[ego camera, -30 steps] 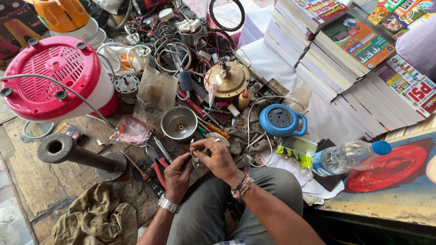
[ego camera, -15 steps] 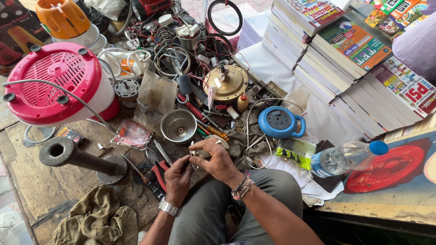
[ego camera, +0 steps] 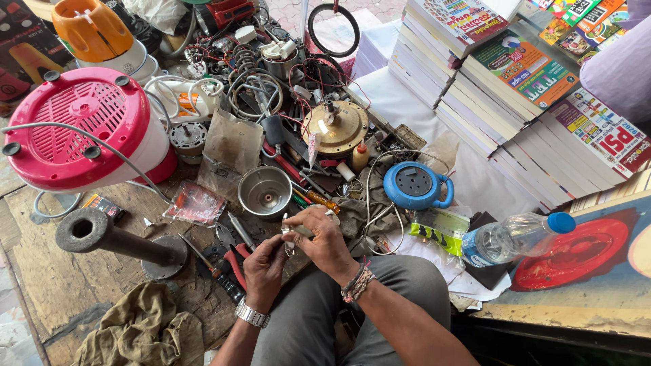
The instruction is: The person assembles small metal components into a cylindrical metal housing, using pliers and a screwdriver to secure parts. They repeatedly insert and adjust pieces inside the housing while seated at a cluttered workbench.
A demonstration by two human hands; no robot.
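- Head view looks down on a worn wooden bench (ego camera: 47, 271) crowded with parts and tools.
- Stacks of books (ego camera: 515, 102) fill the far right corner.
- Pink and white round appliance housing (ego camera: 81, 135) sits at the left edge, its slotted face up.
- Olive rag (ego camera: 135, 332) lies crumpled at the near left corner.
- Dark metal pipe stand (ego camera: 115, 240) lies on its side near the left edge, just beyond the rag.
- Brass-coloured motor disc (ego camera: 336, 129) rests mid-bench among tangled wires.
- Clear plastic bottle (ego camera: 508, 237) with a blue cap lies on its side at the right.
- Blue round socket reel (ego camera: 415, 184) sits right of the middle.
- Small steel bowl (ego camera: 266, 191) stands upright near the middle, just beyond the hands.
- Right hand (ego camera: 325, 240) has its grip closed around a small whitish part (ego camera: 302, 232), held above the lap at the near edge.
- Left hand (ego camera: 264, 264) pinches the same part from the other side, fingertips closed on it.
- Red-handled pliers (ego camera: 234, 261) lie just left of the left hand.
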